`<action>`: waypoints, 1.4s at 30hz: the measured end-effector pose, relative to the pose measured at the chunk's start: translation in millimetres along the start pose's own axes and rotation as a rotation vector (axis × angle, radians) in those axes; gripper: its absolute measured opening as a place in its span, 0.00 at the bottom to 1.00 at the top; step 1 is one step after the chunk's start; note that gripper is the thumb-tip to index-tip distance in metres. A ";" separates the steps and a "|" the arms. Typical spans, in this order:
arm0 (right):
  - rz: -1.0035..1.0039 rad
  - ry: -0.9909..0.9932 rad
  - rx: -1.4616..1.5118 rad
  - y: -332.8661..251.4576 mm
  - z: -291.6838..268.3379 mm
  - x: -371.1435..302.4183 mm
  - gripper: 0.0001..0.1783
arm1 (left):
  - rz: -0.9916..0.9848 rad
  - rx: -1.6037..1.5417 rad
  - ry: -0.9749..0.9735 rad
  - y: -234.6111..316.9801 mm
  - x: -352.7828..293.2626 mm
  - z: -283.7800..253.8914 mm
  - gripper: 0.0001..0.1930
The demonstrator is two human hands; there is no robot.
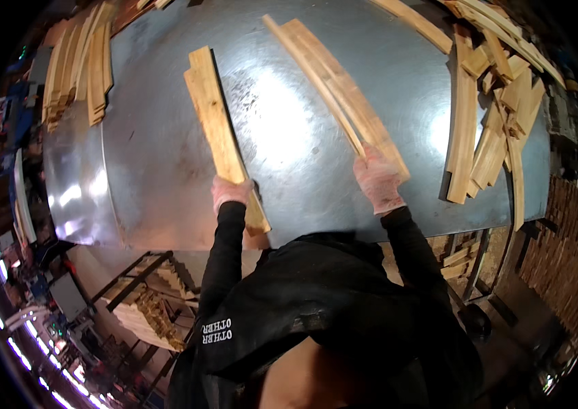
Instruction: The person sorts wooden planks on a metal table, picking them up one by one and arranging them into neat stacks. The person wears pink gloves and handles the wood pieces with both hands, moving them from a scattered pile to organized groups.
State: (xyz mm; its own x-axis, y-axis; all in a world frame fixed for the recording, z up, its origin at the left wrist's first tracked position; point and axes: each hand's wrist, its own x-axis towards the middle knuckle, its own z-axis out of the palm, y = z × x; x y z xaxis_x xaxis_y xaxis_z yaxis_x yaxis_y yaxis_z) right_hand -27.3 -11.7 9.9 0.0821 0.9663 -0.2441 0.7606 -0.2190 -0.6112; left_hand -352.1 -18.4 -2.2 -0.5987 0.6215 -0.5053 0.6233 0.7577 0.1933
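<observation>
The fingers of your left hand (231, 192) are closing around a board (215, 123), gripping it toward its near end. The fingers of your right hand (377, 178) are curling over a strip (313, 82) and a plank (352, 88) together, close to their near ends; their undersides are hiding the fingertips. The board is pointing away from you, its far end slanting left. The strip and plank are running side by side to its right, also slanting left. All three are extending over a metal table (159, 170); whether they are touching it, I cannot tell. Farther out, a pile (84, 68) is lying at the far left, a slat (415, 24) is lying near the far edge, and a jumbled heap (500, 116) is covering part of the right side. Below, on your left, a rack (132, 283) is holding more wood (146, 317).
</observation>
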 end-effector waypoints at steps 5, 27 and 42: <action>-0.242 -0.086 -0.007 -39.4 76.1 -23.6 0.21 | 0.063 -0.174 0.053 -4.4 -11.8 12.5 0.35; 0.390 -0.643 1.407 8.5 -5.9 12.8 0.32 | 0.144 -0.047 -0.220 7.3 -7.8 -0.8 0.42; 0.165 -0.672 1.398 7.5 32.6 1.5 0.31 | 0.082 0.229 0.019 -93.5 -10.5 -17.0 0.55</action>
State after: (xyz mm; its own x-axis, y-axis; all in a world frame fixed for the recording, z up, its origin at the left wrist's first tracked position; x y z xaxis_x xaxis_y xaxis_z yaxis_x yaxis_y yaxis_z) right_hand -42.5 -16.3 -19.7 -0.4816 0.7677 -0.4227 -0.4402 -0.6289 -0.6409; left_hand -412.6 -92.4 -0.8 -0.5495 0.6844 -0.4793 0.7668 0.6409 0.0361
